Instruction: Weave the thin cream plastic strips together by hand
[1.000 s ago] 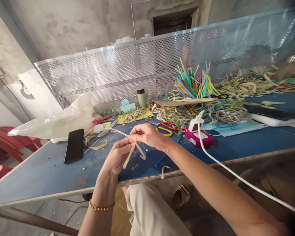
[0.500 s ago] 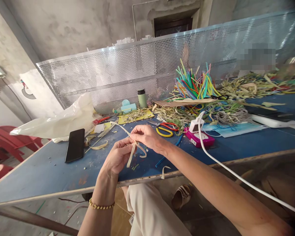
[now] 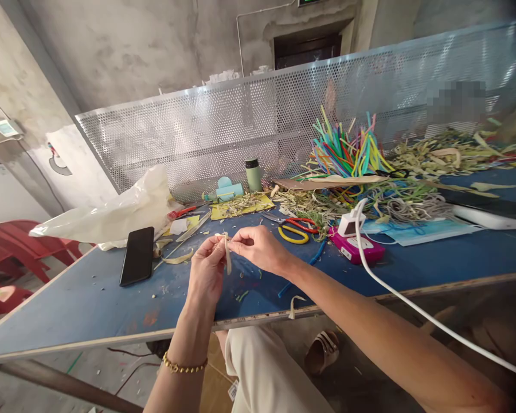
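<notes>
Both my hands meet over the near part of the blue table (image 3: 90,310). My left hand (image 3: 206,272) and my right hand (image 3: 258,248) each pinch a pale tan strip (image 3: 227,256), folded into a short hanging piece between the fingertips. A gold bracelet (image 3: 184,365) sits on my left wrist. Just beyond my right hand lie yellow-handled scissors (image 3: 293,233) and red-handled scissors (image 3: 300,222).
A black phone (image 3: 137,263) lies left of my hands, beside a white plastic bag (image 3: 120,212). A pink power adapter (image 3: 355,245) with a white cable (image 3: 413,307) sits right. Coloured strips (image 3: 344,152), strip scraps and a green bottle (image 3: 253,175) stand before a perforated metal screen (image 3: 241,132). Red chairs (image 3: 8,252) are left.
The long loose loop of strip has been drawn in and folded short between my fingertips. My hands have risen slightly and closed together.
</notes>
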Motion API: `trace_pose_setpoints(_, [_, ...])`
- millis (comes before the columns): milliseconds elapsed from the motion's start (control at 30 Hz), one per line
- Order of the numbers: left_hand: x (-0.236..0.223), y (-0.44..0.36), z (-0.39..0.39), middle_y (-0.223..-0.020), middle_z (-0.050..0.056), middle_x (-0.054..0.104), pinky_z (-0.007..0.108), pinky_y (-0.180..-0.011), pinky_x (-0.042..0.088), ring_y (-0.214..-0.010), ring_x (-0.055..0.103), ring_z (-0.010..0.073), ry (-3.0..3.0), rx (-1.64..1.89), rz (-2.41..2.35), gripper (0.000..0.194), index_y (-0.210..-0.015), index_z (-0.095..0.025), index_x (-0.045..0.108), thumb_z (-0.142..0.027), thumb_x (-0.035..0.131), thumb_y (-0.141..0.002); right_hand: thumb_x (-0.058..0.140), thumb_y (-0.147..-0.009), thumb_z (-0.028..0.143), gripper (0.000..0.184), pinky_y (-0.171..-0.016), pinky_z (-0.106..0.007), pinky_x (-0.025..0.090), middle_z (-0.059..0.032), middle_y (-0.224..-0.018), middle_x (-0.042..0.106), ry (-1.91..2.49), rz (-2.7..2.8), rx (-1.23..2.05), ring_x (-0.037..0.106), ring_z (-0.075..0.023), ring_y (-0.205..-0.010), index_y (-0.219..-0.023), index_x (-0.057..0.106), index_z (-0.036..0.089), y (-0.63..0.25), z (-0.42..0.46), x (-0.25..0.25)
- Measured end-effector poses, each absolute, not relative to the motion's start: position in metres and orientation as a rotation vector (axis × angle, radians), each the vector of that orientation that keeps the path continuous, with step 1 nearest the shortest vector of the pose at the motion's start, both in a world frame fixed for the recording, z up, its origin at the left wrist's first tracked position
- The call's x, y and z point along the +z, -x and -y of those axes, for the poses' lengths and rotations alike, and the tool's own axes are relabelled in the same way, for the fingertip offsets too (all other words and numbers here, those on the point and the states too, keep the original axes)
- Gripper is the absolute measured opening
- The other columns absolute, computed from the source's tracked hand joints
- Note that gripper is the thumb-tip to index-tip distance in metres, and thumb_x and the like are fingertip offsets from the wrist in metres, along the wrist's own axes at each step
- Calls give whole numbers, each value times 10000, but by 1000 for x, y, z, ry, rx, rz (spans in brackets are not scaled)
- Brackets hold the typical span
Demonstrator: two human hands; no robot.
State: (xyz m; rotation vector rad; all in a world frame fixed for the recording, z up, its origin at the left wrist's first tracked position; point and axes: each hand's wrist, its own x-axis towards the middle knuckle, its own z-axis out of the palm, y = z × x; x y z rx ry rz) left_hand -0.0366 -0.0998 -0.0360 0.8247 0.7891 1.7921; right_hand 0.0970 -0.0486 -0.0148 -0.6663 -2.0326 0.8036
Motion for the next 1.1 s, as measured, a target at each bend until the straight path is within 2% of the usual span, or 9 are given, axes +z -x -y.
trace_pose_setpoints(100, [-36, 35, 102, -654, -27, 643, 181, -529, 402, -538, 530, 62, -851, 1778, -841, 297, -746, -141, 702, -277, 900, -570, 627, -793, 295, 217, -538, -226, 316, 19, -591, 545, 669, 1990, 903, 431, -93, -561, -647, 628, 135, -98, 48, -14])
trace_pose_setpoints(267, [-38, 37, 100, -659, -6, 648, 204, -573, 403, -581, 531, 84, -969, 1799, -921, 259, -730, -139, 724, -311, 876, -608, 661, -784, 374, 300, -518, -231, 279, 38, -557, 463, 663, 1973, 960, 365, -83, -546, -612, 610, 135, -102, 51, -9])
trace_pose_setpoints(433, [-39, 36, 99, -662, -14, 613, 200, -559, 355, -567, 439, 64, -1041, 1885, -971, 189, -683, -135, 732, -282, 844, -642, 677, -769, 380, 292, -507, -228, 275, 29, -575, 485, 633, 1909, 1051, 370, -82, -549, -627, 616, 132, -100, 54, -10])
trace_pose_setpoints(700, [-39, 33, 100, -702, -6, 623, 208, -631, 415, -639, 517, 89, -963, 1898, -895, 193, -699, -136, 725, -281, 842, -649, 730, -754, 478, 386, -471, -223, 258, 51, -517, 452, 554, 1889, 1168, 339, -64, -489, -619, 600, 141, -98, 57, -11])
trace_pose_setpoints(900, [-36, 42, 102, -663, -7, 589, 190, -615, 430, -612, 521, 77, -881, 1662, -694, 197, -712, -122, 699, -259, 835, -672, 585, -875, 567, 484, -496, -239, 329, 19, -520, 511, 615, 1785, 1008, 435, -85, -483, -653, 657, 143, -108, 42, -8])
trace_pose_setpoints(967, [-36, 44, 103, -656, -9, 578, 192, -608, 430, -605, 524, 79, -897, 1609, -652, 191, -714, -129, 681, -249, 827, -682, 557, -908, 521, 451, -536, -247, 376, -1, -563, 556, 678, 1725, 883, 492, -104, -527, -685, 668, 146, -113, 38, -4])
trace_pose_setpoints(1033, [-35, 44, 104, -654, -9, 583, 197, -590, 426, -594, 535, 87, -920, 1591, -641, 198, -743, -141, 681, -251, 831, -674, 564, -922, 429, 343, -634, -261, 439, -46, -742, 670, 622, 1818, 779, 592, -138, -677, -794, 717, 151, -116, 37, -1])
trace_pose_setpoints(1100, [-34, 42, 105, -654, -9, 593, 200, -568, 414, -575, 537, 92, -948, 1588, -660, 213, -773, -151, 687, -258, 835, -665, 553, -935, 335, 256, -777, -283, 467, -71, -952, 719, 503, 1961, 683, 639, -168, -883, -891, 742, 169, -117, 39, 2])
